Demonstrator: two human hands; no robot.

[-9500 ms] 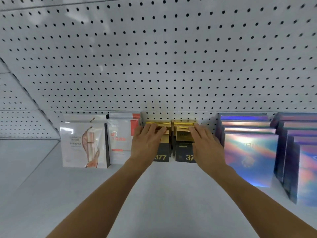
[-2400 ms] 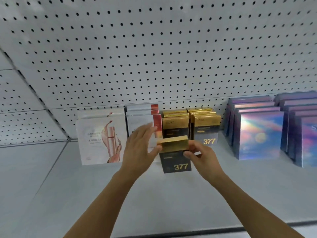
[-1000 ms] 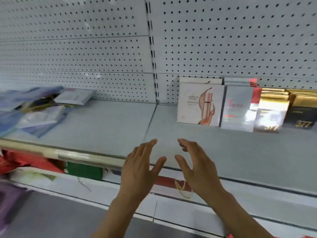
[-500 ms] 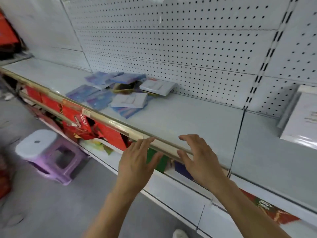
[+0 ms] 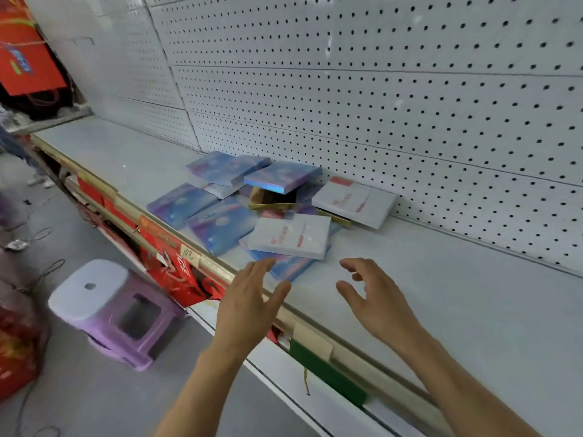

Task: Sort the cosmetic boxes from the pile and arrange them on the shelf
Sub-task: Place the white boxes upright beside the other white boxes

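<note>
I see the pile of cosmetic boxes lying loose on the grey shelf, against the pegboard wall: iridescent blue boxes, white boxes and a gold box between them. My left hand and right hand hover near it, fingers relaxed, holding nothing.

Grey shelf carries loose pile of cosmetic boxes (iridescent blue, white, gold) against pegboard.
</note>
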